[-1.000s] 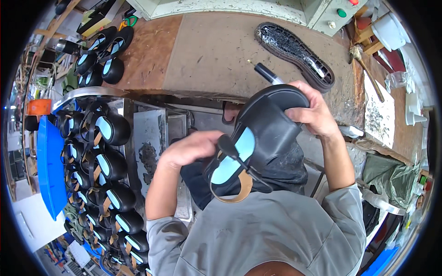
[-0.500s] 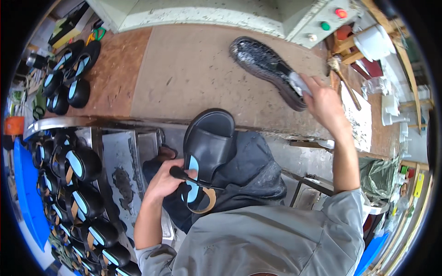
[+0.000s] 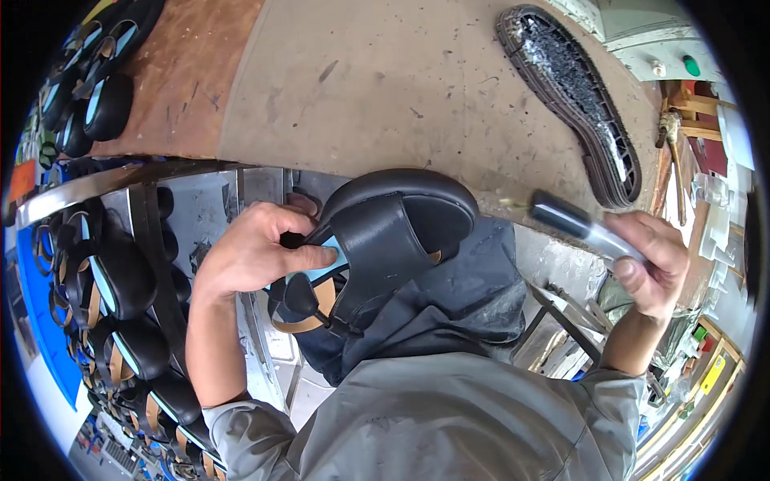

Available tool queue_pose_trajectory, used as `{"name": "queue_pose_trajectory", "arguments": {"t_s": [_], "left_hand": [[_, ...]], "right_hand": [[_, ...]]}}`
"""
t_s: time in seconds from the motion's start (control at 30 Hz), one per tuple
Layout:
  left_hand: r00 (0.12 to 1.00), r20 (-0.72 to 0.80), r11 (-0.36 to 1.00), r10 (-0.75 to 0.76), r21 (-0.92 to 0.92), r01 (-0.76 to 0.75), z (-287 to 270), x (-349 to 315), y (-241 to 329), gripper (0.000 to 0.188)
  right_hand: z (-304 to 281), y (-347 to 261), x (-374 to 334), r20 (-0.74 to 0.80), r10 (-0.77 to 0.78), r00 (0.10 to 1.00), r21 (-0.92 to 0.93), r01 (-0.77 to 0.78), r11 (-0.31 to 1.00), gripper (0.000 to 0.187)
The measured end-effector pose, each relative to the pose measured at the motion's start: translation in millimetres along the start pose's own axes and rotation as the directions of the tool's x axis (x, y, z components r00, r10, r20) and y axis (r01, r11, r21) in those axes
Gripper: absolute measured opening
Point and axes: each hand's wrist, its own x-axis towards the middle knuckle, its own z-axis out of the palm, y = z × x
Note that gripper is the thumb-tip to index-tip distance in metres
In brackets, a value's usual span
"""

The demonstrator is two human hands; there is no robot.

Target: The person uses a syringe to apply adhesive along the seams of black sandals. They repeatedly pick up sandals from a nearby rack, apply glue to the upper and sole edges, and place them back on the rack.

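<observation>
Left hand [image 3: 257, 252] closed round heel end of black sandal [image 3: 385, 240], frame centre, sole up over lap, likely for steadying. Right hand [image 3: 654, 260], right of frame, fist shut on brush handle [image 3: 573, 224], tip aimed toward sandal. Treaded sole [image 3: 573, 100] lies on bench [image 3: 385, 88], upper right. Sandal rack [image 3: 112, 297] at left, within reach.

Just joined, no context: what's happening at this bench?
A person is working on footwear. Their left hand grips a black strap sandal with a light blue insole against their lap. Their right hand holds a brush with a dark head and pale handle near the bench edge. A black rubber outsole lies tread-up on the brown worktop. Many similar black sandals fill a rack at the left.
</observation>
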Motion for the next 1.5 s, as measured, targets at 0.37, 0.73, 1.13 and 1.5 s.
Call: {"name": "queue_pose_trajectory", "arguments": {"t_s": [0.37, 0.73, 1.13, 1.5], "left_hand": [[0.994, -0.023, 0.99, 0.107, 0.099, -0.105, -10.6, 9.5, -3.2, 0.025], [0.992, -0.051, 0.992, 0.113, 0.064, -0.11, -7.7, 9.0, -7.2, 0.025], [0.988, -0.074, 0.991, 0.135, 0.004, -0.135, -2.8, 7.2, -11.8, 0.025], [0.989, -0.072, 0.988, 0.13, -0.071, -0.135, 9.1, 4.0, -14.4, 0.02]], "right_hand": [[31.7, 18.3, 60.0, 0.184, -0.156, 0.971, 0.084, 0.142, 0.986, 0.034], [37.0, -6.9, 66.6, 0.118, -0.164, 0.979, -0.262, 0.19, 0.946, 0.031], [29.6, -39.4, 52.9, 0.123, -0.109, 0.986, -0.558, 0.159, 0.815, 0.028], [28.0, -42.4, 35.6, 0.08, -0.08, 0.994, -0.614, 0.112, 0.781, 0.028]]}}
